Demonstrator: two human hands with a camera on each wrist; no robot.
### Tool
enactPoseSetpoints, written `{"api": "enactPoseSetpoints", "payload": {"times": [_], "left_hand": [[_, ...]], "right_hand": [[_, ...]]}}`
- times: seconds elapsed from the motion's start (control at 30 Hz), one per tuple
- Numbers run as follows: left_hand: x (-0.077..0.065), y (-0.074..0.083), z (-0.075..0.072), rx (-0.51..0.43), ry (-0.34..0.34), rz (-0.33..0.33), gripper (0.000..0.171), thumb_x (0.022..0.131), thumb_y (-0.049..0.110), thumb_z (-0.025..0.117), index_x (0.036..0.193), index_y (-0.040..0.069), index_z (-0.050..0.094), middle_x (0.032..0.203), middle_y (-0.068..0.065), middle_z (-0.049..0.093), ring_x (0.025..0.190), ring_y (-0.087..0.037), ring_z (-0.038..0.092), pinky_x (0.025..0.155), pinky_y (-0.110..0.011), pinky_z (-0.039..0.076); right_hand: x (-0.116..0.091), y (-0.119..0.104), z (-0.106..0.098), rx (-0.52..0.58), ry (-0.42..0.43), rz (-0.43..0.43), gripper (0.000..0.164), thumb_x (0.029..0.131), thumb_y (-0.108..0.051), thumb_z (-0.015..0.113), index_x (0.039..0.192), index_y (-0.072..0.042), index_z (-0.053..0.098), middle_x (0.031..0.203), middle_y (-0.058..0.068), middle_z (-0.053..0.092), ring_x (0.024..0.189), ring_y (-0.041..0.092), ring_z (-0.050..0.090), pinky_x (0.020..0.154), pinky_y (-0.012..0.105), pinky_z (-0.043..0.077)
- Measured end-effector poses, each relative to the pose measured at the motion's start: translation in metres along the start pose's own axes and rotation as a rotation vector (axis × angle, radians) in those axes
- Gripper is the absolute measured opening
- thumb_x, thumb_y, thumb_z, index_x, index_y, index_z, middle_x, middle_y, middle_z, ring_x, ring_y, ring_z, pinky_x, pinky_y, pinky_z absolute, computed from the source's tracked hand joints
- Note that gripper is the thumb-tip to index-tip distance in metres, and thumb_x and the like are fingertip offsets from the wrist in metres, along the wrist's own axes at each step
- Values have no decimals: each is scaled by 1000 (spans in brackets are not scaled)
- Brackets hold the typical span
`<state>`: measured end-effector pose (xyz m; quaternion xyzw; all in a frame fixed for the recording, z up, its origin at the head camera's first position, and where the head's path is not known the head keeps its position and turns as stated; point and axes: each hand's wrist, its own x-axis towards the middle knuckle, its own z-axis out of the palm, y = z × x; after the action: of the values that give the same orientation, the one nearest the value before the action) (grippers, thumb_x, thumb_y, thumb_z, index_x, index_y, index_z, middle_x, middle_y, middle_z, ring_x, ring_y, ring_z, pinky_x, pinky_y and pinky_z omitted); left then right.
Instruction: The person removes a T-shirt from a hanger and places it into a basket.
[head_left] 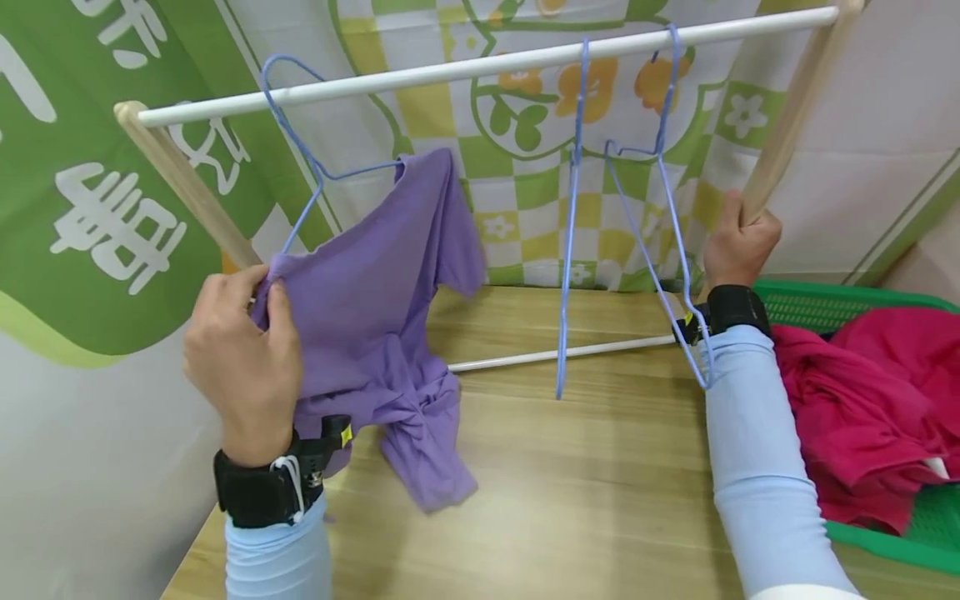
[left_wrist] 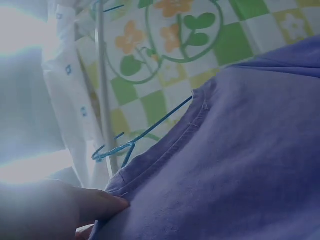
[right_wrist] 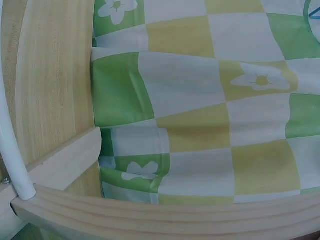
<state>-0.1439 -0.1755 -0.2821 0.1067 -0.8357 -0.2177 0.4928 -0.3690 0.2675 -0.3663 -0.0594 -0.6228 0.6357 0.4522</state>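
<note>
A purple shirt [head_left: 360, 292] hangs partly on a blue wire hanger [head_left: 303, 154], which hooks over the rack's white rod [head_left: 465, 68]. One side of the hanger reaches into the neck opening; its other end is hidden behind cloth and fingers. My left hand [head_left: 243, 358] pinches the shirt's edge near the neckline, between thumb and fingers. In the left wrist view the thumb and fingers [left_wrist: 95, 206] press the collar side of the shirt [left_wrist: 225, 150]. My right hand [head_left: 738, 248] grips the rack's right wooden post [head_left: 798, 108]. The right wrist view shows wood but not the hand.
Two bare blue hangers [head_left: 572, 217] hang to the right on the rod, one close to my right forearm. A green basket [head_left: 840, 304] with crumpled red cloth [head_left: 870, 400] stands at the right. The rack stands on a wooden table [head_left: 555, 492] before a patterned curtain [head_left: 517, 217].
</note>
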Motion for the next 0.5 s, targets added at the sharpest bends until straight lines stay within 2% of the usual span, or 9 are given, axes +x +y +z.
{"api": "enactPoseSetpoints", "payload": {"times": [0.07, 0.17, 0.27, 0.37, 0.5], "left_hand": [[4, 5, -4, -25, 27, 20, 27, 102, 19, 63, 116, 2, 78, 104, -24, 72, 94, -43, 68, 78, -53, 48], [6, 10, -12, -70, 48, 56, 26, 101, 17, 64, 114, 0, 78, 100, -26, 72, 89, -39, 65, 80, -33, 44], [-2, 12, -19, -119, 42, 77, 24, 100, 13, 64, 113, -2, 78, 98, -25, 73, 86, -33, 63, 82, -17, 35], [-20, 8, -22, -149, 5, 114, 23, 99, 10, 65, 113, -4, 77, 95, -26, 73, 83, -34, 63, 80, -18, 36], [-46, -1, -13, -165, -82, 161, 20, 98, 6, 68, 111, -5, 77, 93, -25, 71, 79, -37, 65, 73, -36, 42]], "right_hand": [[-1, -2, 0, -8, -6, 4, 58, 98, -15, 63, 49, -26, 35, 45, -20, 32, 44, -4, 29, 51, 18, 21], [-2, -4, -1, -13, -23, 9, 57, 99, -17, 62, 49, -25, 36, 46, -19, 33, 44, -5, 29, 51, 18, 21], [-2, -4, -3, -14, -29, 15, 56, 99, -18, 62, 51, -25, 36, 48, -17, 34, 44, -5, 30, 51, 19, 21], [0, 1, -4, -9, -31, 13, 56, 100, -17, 63, 52, -24, 36, 49, -16, 34, 45, -3, 31, 50, 18, 21], [3, 7, -4, -4, -52, 14, 55, 102, -17, 62, 53, -24, 37, 49, -16, 35, 46, -3, 33, 51, 18, 24]]}}
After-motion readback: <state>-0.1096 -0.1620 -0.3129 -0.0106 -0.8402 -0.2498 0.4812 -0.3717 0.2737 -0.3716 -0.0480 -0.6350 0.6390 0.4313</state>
